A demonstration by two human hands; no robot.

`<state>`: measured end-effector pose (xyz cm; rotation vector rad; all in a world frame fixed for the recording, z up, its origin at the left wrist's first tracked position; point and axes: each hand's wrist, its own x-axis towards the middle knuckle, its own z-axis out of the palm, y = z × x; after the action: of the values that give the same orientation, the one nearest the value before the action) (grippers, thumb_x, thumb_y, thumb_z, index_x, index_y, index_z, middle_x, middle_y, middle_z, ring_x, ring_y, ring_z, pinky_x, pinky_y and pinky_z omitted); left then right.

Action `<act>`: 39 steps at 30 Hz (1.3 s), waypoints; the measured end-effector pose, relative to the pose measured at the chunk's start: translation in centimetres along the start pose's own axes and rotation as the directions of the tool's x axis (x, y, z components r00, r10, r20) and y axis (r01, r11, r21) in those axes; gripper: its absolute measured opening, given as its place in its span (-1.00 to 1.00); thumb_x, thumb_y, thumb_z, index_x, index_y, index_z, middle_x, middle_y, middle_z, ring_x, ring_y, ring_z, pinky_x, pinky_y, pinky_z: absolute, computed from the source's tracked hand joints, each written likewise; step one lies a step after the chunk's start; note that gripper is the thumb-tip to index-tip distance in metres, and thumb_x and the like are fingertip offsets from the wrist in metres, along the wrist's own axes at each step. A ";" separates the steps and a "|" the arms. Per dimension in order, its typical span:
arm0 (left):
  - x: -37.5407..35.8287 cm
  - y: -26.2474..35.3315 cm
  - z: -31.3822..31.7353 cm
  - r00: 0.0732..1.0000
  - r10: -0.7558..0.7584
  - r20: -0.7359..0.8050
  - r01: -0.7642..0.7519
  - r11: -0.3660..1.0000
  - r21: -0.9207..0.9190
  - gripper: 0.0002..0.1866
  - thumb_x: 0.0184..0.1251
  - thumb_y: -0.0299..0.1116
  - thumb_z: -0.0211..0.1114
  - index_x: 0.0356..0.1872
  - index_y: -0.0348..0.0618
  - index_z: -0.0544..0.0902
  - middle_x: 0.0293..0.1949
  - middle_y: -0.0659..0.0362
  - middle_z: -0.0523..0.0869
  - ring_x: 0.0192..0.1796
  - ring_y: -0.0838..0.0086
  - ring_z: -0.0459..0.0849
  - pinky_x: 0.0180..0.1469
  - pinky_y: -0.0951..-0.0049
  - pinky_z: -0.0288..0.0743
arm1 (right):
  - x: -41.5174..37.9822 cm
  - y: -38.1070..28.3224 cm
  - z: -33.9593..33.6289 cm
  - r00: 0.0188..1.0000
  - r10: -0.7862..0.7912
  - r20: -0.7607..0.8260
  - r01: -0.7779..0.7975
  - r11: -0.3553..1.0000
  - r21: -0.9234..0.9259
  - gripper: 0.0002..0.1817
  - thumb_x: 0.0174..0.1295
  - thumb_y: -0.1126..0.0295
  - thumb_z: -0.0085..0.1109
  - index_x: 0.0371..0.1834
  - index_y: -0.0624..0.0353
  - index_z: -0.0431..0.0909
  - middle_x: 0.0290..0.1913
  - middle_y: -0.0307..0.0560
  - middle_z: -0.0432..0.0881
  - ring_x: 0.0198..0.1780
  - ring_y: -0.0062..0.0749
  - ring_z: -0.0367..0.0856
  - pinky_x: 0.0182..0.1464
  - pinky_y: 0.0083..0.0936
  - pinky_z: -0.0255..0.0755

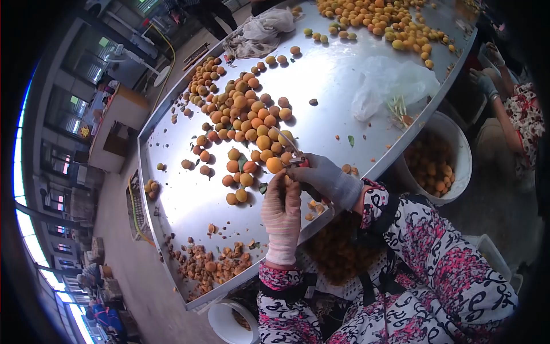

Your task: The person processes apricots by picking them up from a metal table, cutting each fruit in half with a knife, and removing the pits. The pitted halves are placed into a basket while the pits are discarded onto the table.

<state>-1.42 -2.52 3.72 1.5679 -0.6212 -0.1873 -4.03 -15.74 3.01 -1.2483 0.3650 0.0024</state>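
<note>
Both of my gloved hands meet over the front edge of the metal table point(326, 123). My right hand point(329, 179) is closed round a small knife point(299, 161) with a red handle; its blade points up and left. Beside it, my left hand point(282, 215) has its fingers pinched together near the knife, on what seems to be a piece of orange fruit, mostly hidden by the fingers. A pile of orange and yellow-green fruit point(246, 117) lies just beyond my hands. Pits and fruit scraps point(209, 266) are scattered at the table's near left corner.
A white bucket of fruit point(463, 166) stands at the right, near a co-worker's gloved hand point(484, 85). Below my hands is a crate of fruit point(344, 255). Another white bucket point(220, 321) stands below the table's left corner. Plastic bags point(389, 86) and more fruit point(378, 20) lie farther back.
</note>
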 end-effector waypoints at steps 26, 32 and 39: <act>0.1 0.4 -4.2 0.931 -0.365 -0.027 0.361 0.927 -0.107 -0.73 0.30 -0.41 0.00 -0.04 -0.27 0.50 -0.48 0.25 0.49 -0.53 0.73 0.35 -0.48 0.72 0.26 | -1.1 -1.8 -0.9 0.978 -0.175 -0.109 0.127 0.927 -0.352 -0.62 0.11 0.23 0.13 -0.11 0.31 0.44 -0.53 -0.22 0.50 -0.59 -0.68 0.43 -0.54 -0.70 0.35; 0.4 -4.9 -6.6 0.995 0.097 -0.021 -0.065 0.805 0.590 -0.71 0.24 -0.39 0.10 -0.04 -0.26 0.53 -0.20 0.10 0.60 -0.29 0.45 0.55 -0.21 0.48 0.44 | -1.8 -2.5 -1.4 0.994 -0.062 -0.094 0.026 0.940 -0.340 -0.66 0.10 0.25 0.15 -0.17 0.28 0.46 -0.50 -0.22 0.51 -0.54 -0.68 0.45 -0.49 -0.71 0.37; 2.3 -7.5 -7.2 0.937 -0.321 -0.142 0.347 0.796 0.496 -0.61 0.17 -0.17 0.20 -0.05 -0.18 0.56 -0.07 0.03 0.61 -0.02 0.22 0.56 0.03 0.31 0.39 | -2.9 0.3 -1.4 0.825 0.079 0.560 0.300 0.779 -0.551 -0.63 0.03 0.24 0.20 -0.14 0.24 0.51 -0.31 -0.09 0.64 -0.29 -0.44 0.61 -0.19 -0.55 0.44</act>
<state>5.95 2.43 -2.12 2.2002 -0.3571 -0.2601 -7.20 -16.36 3.19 -1.8553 -0.2674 0.4118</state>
